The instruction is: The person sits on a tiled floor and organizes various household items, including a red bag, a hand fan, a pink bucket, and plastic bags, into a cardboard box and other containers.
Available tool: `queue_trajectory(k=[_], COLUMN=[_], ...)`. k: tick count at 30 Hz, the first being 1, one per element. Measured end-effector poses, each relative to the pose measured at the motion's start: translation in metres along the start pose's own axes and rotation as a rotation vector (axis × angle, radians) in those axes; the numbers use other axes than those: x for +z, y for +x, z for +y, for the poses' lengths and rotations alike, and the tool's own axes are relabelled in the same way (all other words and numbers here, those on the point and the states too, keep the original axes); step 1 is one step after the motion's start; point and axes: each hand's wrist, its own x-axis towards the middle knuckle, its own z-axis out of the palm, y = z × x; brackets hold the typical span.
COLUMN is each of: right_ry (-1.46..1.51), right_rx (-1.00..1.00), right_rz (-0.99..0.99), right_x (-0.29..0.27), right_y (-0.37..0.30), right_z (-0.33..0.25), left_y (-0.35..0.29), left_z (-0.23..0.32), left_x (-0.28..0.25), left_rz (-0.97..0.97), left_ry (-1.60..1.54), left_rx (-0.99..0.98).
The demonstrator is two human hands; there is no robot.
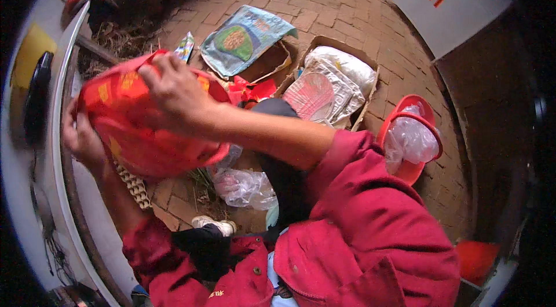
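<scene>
A large red bag (pixel 145 142) with yellow printing is held up on the left side, between my two hands. My left hand (pixel 84 136) grips its left edge, the fingers partly hidden by the bag. My right hand (pixel 180 95) reaches across with its fingers curled onto the bag's upper side. What the bag contains is hidden. Below it, a grey-brown egg tray (pixel 133 185) shows in part. Crumpled clear plastic bags (pixel 243 188) lie on the ground near my feet.
Ahead, a printed blue sack (pixel 240 40) lies over a cardboard box. Another cardboard box (pixel 370 84) holds folded white sacks. On the right stands a red plastic bin (pixel 411 172) with clear plastic in it. A white cabinet (pixel 446 6) stands far right on the brick floor (pixel 347 17).
</scene>
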Motion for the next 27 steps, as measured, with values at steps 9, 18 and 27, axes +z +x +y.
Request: queue_trajectory(k=[9, 18, 27], right_ry=[0.05, -0.256, 0.269], right_rx=[0.094, 0.594, 1.0], right_rz=[0.039, -0.417, -0.424], right_x=[-0.178, -0.307, -0.375], right_y=[0.021, -0.117, -0.13], right_z=[0.157, 0.231, 0.233], left_y=[0.024, -0.123, -0.152], left_z=[0.148, 0.179, 0.194], left_x=[0.18, 0.336, 0.374], left_rz=[-0.252, -0.464, -0.578], left_ry=[-0.145, -0.329, -0.272], left_rx=[0.441, 0.338, 0.235])
